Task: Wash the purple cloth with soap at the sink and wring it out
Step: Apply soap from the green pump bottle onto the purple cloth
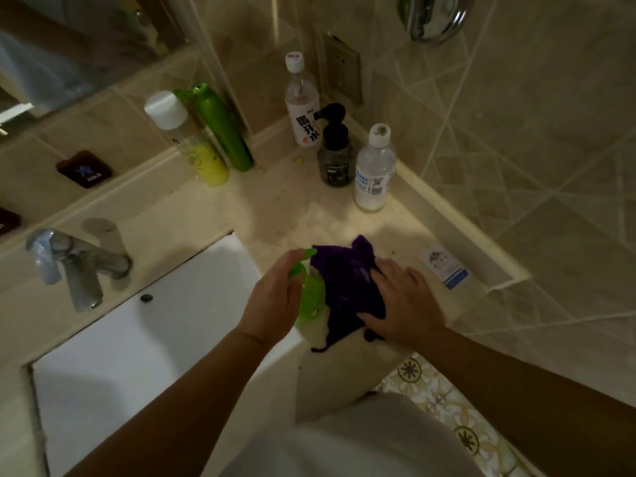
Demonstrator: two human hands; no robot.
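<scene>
Sink (144,339) at counter's left, tap (75,266) dry. Left hand (275,301) curled round green soap bottle (308,297), its nozzle aimed over purple cloth (344,287) at the counter's front edge. Right hand (402,301) flat, fingers relaxed, pressing cloth down. Risks, judged: soap overshoots onto counter (241,215); overhanging cloth slips off the front edge.

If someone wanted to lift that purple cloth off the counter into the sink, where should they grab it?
Probably the bunched far edge of the crumpled purple cloth, pinched from above. It lies on the beige counter with folds standing up there, while the right hand rests flat on its near side and the left hand holds a green soap bottle beside it.
</scene>
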